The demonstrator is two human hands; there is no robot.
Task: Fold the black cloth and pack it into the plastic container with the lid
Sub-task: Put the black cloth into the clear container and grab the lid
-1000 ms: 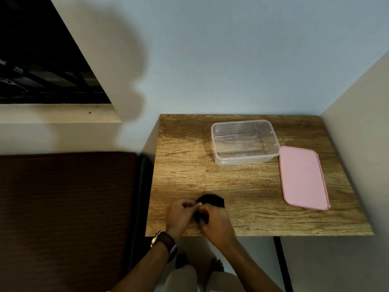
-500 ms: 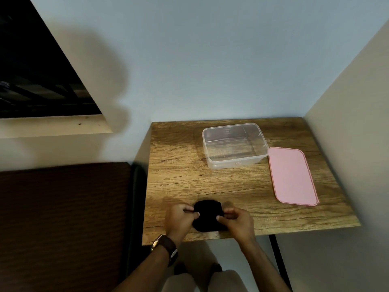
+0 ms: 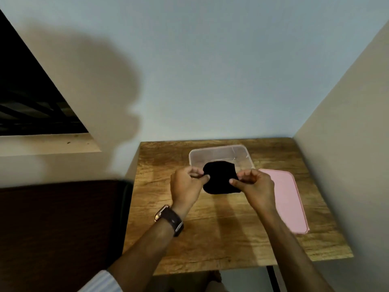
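The black cloth (image 3: 220, 177), folded into a small pad, is held up above the table between both hands. My left hand (image 3: 185, 184) pinches its left edge and my right hand (image 3: 255, 185) pinches its right edge. The cloth hangs in front of the near wall of the clear plastic container (image 3: 219, 153), hiding part of it. The pink lid (image 3: 288, 199) lies flat on the table to the right of the container.
The small wooden table (image 3: 210, 239) stands in a corner, with walls behind and on the right. A dark brown padded surface (image 3: 59, 234) lies to the left of the table. A watch is on my left wrist.
Both hands have lifted the folded cloth off the table's near edge and carried it forward to the container. The camera has tilted, shifting the table lower in view.
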